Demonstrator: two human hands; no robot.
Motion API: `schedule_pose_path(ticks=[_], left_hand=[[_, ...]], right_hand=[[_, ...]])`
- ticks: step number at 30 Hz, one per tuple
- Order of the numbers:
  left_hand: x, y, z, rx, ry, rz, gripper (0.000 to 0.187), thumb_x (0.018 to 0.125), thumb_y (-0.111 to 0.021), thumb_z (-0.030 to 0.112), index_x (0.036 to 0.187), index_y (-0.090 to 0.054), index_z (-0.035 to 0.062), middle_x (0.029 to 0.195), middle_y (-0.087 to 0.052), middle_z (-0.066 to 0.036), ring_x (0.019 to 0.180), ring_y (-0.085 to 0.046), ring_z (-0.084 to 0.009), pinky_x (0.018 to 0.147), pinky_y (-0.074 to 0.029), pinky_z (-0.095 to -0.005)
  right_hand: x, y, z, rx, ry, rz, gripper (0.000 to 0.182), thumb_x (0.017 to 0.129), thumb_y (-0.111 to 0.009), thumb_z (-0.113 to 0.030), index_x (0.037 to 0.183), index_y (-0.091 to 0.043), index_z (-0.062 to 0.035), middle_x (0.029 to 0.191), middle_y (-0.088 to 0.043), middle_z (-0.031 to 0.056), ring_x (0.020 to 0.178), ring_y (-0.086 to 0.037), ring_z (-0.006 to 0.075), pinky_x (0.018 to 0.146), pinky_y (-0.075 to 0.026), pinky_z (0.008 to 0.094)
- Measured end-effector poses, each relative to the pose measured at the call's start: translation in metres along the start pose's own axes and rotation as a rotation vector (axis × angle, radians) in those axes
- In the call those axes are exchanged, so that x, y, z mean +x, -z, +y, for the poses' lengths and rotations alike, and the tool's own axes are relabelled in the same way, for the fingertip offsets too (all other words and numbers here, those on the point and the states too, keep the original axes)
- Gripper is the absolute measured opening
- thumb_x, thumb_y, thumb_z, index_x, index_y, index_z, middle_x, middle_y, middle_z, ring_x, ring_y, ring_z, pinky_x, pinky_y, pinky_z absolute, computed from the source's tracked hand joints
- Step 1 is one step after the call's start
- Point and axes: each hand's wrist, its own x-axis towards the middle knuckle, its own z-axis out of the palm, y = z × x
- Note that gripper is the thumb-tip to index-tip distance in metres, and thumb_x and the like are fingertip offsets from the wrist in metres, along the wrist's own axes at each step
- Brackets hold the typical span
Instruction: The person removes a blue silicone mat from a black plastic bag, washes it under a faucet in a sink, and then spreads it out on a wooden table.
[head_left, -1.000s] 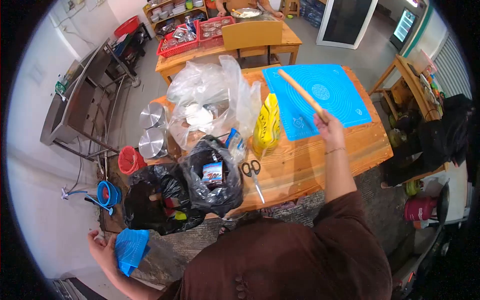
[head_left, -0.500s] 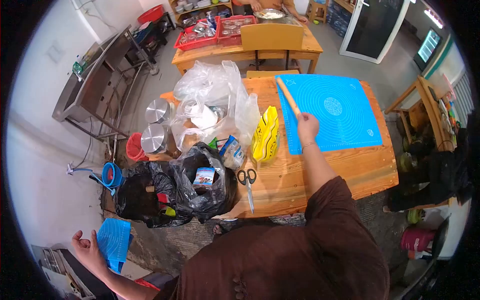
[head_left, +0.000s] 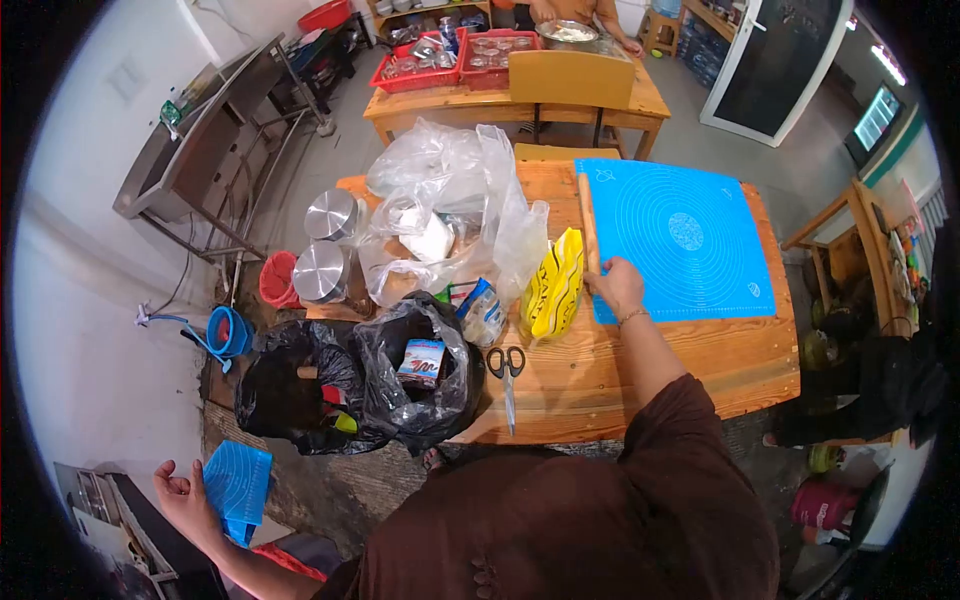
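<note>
My right hand (head_left: pixel 622 287) is closed around the near end of a wooden rolling pin (head_left: pixel 588 222), which lies along the left edge of a blue baking mat (head_left: pixel 690 270) with printed rings. My left hand (head_left: pixel 187 497) is low at the far left, fingers loosely curled and thumb apart. Beside it is a folded blue mat (head_left: pixel 240 480); whether they touch is hard to tell. Left of the rolling pin sits a yellow bag (head_left: pixel 556 285). Black-handled scissors (head_left: pixel 508 375) lie nearer me on the wooden table (head_left: pixel 590 395).
Black plastic bags (head_left: pixel 425 415), clear plastic bags (head_left: pixel 430 165) and metal-lidded jars (head_left: pixel 322 272) crowd the table's left side. A chair (head_left: pixel 570 80) stands beyond. Behind it, a person's arm is near a bowl (head_left: pixel 570 35) at another table with red trays (head_left: pixel 415 75).
The rolling pin has swung from a slant to nearly in line with the mat's left edge, and my right hand has moved nearer me with it. The view has shifted slightly.
</note>
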Motion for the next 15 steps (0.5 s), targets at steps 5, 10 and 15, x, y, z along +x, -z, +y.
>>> schedule_pose_path(ticks=[5,10,15], left_hand=[[-0.005,0.000,0.002,-0.028,0.019,0.027,0.031,0.075,-0.068,0.008,0.099,-0.050,-0.0006,0.059,-0.030,0.004,0.054,-0.030,-0.0057,0.049,-0.025,-0.0208],[-0.011,-0.002,-0.003,-0.052,0.026,0.038,0.031,0.075,-0.068,0.008,0.099,-0.051,-0.0005,0.059,-0.030,0.004,0.054,-0.030,-0.0055,0.049,-0.025,-0.0204],[-0.017,0.004,-0.010,-0.066,0.033,0.046,0.029,0.075,-0.068,0.006,0.097,-0.051,0.0002,0.058,-0.032,0.004,0.054,-0.031,-0.0048,0.048,-0.024,-0.0202]], right_hand=[[0.001,0.003,-0.001,-0.006,0.023,-0.053,0.056,0.062,-0.068,-0.050,0.092,-0.061,-0.0019,0.092,-0.062,0.0166,0.086,-0.059,0.0316,0.072,-0.048,0.0393],[-0.002,0.010,-0.004,-0.021,0.020,-0.042,0.059,0.065,-0.066,-0.052,0.095,-0.061,-0.0020,0.093,-0.062,0.0170,0.086,-0.059,0.0322,0.072,-0.048,0.0390],[-0.002,0.021,-0.001,-0.023,0.089,0.078,0.060,0.066,-0.065,-0.052,0.098,-0.061,-0.0015,0.091,-0.062,0.0169,0.084,-0.060,0.0323,0.071,-0.048,0.0395]])
